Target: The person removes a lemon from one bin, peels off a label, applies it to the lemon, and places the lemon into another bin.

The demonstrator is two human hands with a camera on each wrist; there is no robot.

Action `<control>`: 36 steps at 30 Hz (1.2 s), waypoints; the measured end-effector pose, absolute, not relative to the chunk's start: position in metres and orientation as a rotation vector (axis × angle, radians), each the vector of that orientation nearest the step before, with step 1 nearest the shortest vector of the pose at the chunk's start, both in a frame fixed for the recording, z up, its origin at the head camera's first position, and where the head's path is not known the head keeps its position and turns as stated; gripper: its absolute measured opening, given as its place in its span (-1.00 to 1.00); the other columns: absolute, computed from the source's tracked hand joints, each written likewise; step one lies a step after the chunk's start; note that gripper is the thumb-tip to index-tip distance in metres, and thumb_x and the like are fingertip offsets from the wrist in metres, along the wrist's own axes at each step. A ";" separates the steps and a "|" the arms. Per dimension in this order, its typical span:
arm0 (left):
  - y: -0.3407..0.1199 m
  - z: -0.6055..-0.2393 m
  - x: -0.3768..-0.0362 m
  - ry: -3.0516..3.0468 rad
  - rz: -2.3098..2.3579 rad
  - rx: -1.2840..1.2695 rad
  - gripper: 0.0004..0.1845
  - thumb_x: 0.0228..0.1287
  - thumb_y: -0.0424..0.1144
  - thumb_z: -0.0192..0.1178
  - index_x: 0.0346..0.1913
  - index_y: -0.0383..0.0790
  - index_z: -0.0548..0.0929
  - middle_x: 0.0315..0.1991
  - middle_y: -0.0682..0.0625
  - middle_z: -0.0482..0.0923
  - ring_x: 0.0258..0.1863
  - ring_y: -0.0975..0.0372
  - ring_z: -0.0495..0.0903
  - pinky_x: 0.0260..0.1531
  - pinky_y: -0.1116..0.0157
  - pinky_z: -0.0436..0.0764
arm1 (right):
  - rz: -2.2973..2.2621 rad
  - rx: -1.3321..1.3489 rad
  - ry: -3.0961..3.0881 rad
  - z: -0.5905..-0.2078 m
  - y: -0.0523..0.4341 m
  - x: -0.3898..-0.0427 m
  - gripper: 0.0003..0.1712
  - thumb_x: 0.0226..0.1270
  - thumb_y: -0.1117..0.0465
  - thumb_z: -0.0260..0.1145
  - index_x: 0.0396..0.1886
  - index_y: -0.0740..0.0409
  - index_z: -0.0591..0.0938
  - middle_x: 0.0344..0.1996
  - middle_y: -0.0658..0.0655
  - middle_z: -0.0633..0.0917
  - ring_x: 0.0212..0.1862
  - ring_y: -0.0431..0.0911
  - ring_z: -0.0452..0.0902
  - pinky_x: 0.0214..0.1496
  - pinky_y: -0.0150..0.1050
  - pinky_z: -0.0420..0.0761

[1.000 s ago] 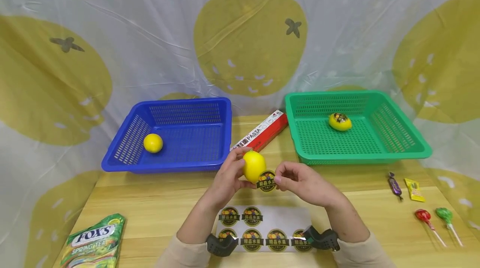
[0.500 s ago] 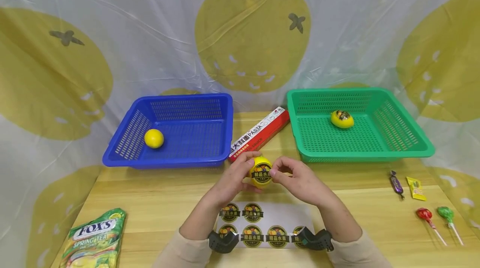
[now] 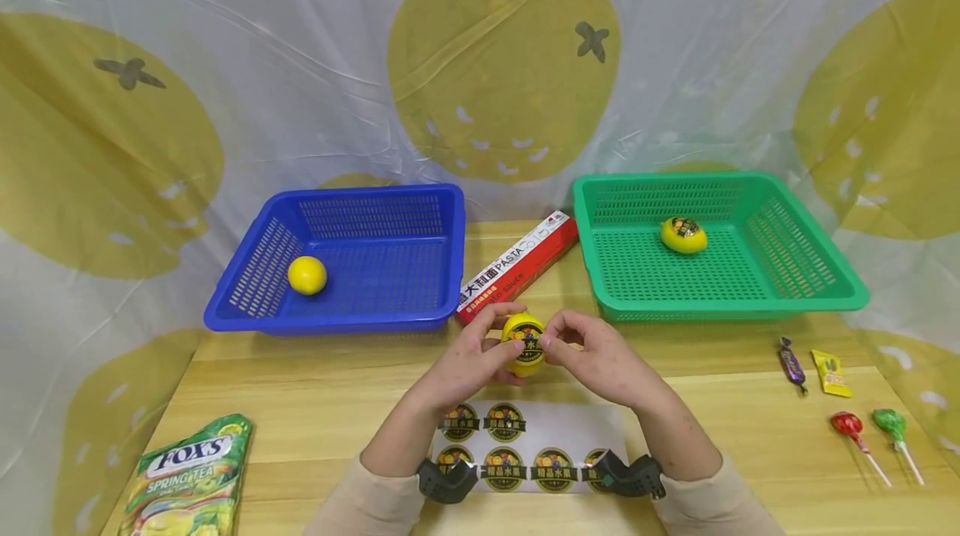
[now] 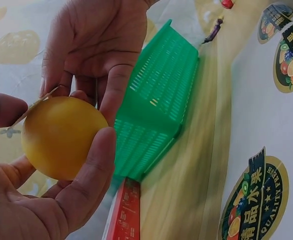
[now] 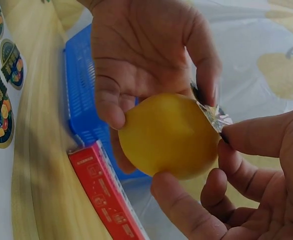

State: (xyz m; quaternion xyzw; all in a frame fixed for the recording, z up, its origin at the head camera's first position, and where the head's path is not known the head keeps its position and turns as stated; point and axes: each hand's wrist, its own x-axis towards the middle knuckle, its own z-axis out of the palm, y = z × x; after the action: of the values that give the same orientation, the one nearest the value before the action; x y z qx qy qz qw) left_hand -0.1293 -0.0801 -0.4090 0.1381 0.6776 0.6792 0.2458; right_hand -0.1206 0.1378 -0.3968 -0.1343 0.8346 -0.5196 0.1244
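Note:
My left hand [image 3: 461,365] grips a yellow lemon [image 3: 527,368] above the table, and its thumb presses the left end of a round black-and-gold sticker [image 3: 531,334]. On the sticker's other side, my right hand [image 3: 606,363] pinches the edge between thumb and index finger. The sticker lies over the near face of the lemon. In the left wrist view the lemon [image 4: 64,137] shows its bare side, with the sticker seen edge-on. In the right wrist view part of the sticker [image 5: 214,115] stands off the lemon [image 5: 166,137].
A blue basket [image 3: 337,325] holding one lemon [image 3: 307,276] stands back left. A green basket [image 3: 735,304] with a stickered lemon [image 3: 684,235] stands back right. A pasta box [image 3: 517,267] lies between them. Nearby are a sticker sheet [image 3: 577,428], candy bag [image 3: 187,478], wrapped sweets [image 3: 831,373] and lollipops [image 3: 847,425].
My right hand has moved left, bringing the sticker from beside the lemon onto its near face. My left thumb has shifted from the lemon's side onto the sticker.

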 end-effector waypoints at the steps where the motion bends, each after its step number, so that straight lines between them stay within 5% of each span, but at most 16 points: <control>1: -0.080 -0.409 -0.129 1.850 1.852 0.376 -0.43 0.48 -0.30 0.10 0.49 -0.09 0.25 0.32 -0.31 0.23 -0.10 0.17 0.67 -0.06 -0.14 0.73 | -1.513 -0.392 2.437 -0.397 0.138 -0.121 -0.87 0.50 0.15 0.27 -0.24 0.10 0.60 -0.18 0.10 0.70 -0.09 -0.08 0.64 0.00 -0.15 0.59; 29: -0.080 -0.410 -0.128 1.801 1.911 0.446 -0.50 0.60 -0.22 0.02 0.49 -0.11 0.23 0.34 -0.30 0.20 -0.01 0.14 0.68 -0.02 -0.22 0.69 | -1.531 -0.323 2.483 -0.395 0.137 -0.120 -0.85 0.46 0.12 0.33 -0.25 0.10 0.61 -0.25 0.09 0.71 -0.14 -0.09 0.64 -0.10 -0.19 0.58; 36: -0.072 -0.407 -0.124 1.812 1.933 0.404 -0.51 0.59 -0.28 0.03 0.46 -0.10 0.22 0.36 -0.27 0.19 0.06 0.13 0.61 -0.01 -0.13 0.72 | -1.337 -0.150 2.724 -0.401 0.127 -0.121 -0.48 0.47 -0.24 0.24 0.08 0.08 0.56 -0.25 0.10 0.71 -0.29 -0.08 0.62 -0.35 -0.25 0.57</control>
State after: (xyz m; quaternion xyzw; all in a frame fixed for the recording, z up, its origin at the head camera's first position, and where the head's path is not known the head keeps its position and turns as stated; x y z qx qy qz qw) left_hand -0.1244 -0.0720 -0.4068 0.1467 0.6582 0.7021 0.2289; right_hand -0.1211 0.1274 -0.4007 -0.0494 0.8954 -0.4395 0.0519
